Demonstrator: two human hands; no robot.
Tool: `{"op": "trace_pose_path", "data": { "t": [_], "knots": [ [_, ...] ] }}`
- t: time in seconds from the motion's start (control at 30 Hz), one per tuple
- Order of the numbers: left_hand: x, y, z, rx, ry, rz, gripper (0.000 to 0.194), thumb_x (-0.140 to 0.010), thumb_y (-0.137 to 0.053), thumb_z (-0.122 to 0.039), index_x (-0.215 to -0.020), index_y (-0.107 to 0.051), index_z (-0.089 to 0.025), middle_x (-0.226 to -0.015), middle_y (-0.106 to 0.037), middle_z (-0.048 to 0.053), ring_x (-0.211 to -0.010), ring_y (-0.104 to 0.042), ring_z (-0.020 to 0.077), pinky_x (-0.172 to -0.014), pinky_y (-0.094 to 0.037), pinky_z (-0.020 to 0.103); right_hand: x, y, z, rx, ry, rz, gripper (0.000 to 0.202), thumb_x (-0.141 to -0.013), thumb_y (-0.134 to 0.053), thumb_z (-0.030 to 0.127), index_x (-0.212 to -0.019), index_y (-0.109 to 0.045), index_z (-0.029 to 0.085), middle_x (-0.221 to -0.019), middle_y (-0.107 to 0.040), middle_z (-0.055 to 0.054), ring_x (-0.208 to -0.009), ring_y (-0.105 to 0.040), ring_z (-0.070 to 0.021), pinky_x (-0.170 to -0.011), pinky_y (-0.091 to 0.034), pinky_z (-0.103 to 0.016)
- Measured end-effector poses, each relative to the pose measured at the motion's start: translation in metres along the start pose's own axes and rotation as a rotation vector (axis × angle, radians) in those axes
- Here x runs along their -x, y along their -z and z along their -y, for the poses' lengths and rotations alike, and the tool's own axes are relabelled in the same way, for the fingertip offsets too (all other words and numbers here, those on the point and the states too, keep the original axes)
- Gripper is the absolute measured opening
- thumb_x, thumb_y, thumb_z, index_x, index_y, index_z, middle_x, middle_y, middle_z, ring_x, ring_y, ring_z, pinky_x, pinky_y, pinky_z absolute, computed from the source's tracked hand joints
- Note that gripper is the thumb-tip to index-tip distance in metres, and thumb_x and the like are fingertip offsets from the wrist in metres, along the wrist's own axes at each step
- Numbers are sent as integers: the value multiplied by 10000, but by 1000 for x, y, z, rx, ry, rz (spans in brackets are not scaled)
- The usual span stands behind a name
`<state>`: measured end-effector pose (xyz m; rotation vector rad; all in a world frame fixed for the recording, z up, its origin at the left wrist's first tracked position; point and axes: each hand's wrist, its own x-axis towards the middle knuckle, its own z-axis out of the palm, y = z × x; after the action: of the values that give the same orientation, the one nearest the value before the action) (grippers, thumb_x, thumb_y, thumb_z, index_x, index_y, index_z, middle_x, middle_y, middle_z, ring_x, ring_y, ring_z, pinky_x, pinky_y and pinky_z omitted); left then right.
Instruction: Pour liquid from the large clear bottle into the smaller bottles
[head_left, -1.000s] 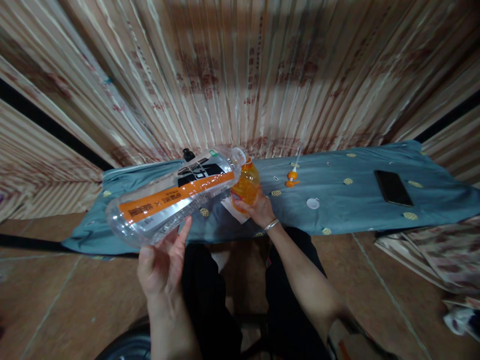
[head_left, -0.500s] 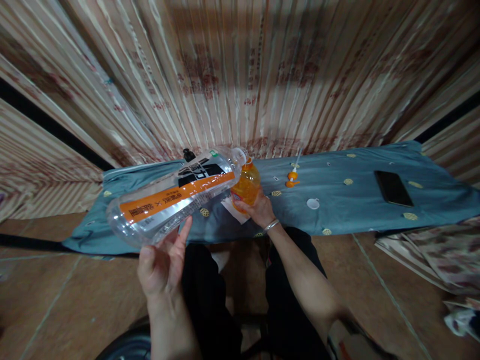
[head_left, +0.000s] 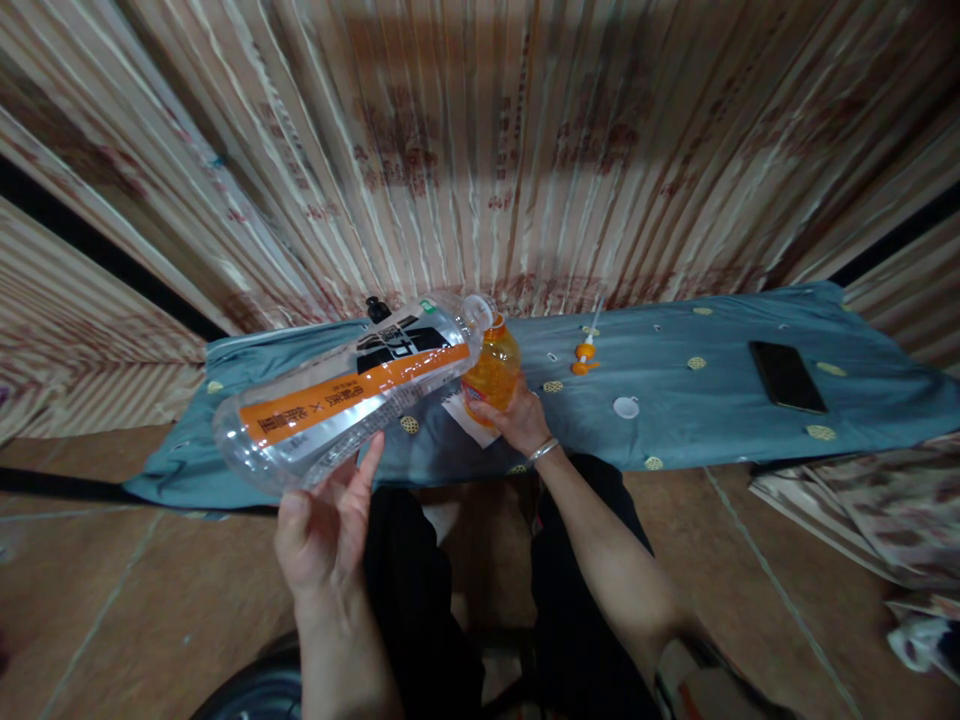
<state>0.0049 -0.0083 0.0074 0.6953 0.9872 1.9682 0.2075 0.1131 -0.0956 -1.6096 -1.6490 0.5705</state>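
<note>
My left hand (head_left: 330, 520) supports a large clear plastic bottle (head_left: 360, 395) from below, near its base. That bottle has an orange and silver label and lies tilted, almost level, with its mouth toward the right. Its neck meets the mouth of a smaller bottle (head_left: 495, 360) with orange contents or walls; I cannot tell which. The fingers of my right hand (head_left: 517, 412) are wrapped round the lower part of this orange bottle, which is close to upright. A white paper (head_left: 476, 428) lies partly beneath it. No stream between the two mouths can be made out.
An orange pump head with its tube (head_left: 585, 355) lies on the blue patterned cloth (head_left: 667, 420). Right of it are a round white cap (head_left: 625, 407) and a black phone (head_left: 786, 377). Behind the large bottle shows a black object (head_left: 377, 309). A striped curtain (head_left: 480, 150) hangs at the back.
Both hands and both bottles hold almost the same position. No other clear movement shows.
</note>
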Motion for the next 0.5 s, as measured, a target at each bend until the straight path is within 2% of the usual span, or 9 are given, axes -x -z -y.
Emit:
{"op": "trace_pose_path", "data": {
  "t": [0.13,0.27,0.5],
  "knots": [
    [0,0,0,-8,10,8,610,-519,-948,-594,-1039,-783,-322,-1267,-738,12,-1383,-537,352,-1041,-576,483,0,2,4,-2,-24,32,680,-757,-831,503,-1260,-524,165,-1136,-773,-160,-1058,-757,-321,-877,-601,-408],
    [-1,1,1,-7,-1,-9,669,-484,-950,-616,-1050,-783,-301,-1280,-732,32,-1379,-535,371,-1028,-588,478,0,2,3,-9,-34,39,707,-756,-829,503,-1283,-507,159,-1152,-768,-168,-1069,-752,-326,-885,-594,-408],
    [0,-1,-2,-32,20,-5,639,-495,-941,-626,-1025,-770,-313,-1319,-708,26,-1482,-411,390,-1137,-479,568,0,-2,-2,-10,0,1,680,-750,-816,511,-1268,-521,184,-1118,-777,-149,-1035,-759,-336,-851,-600,-426]
  ]
}}
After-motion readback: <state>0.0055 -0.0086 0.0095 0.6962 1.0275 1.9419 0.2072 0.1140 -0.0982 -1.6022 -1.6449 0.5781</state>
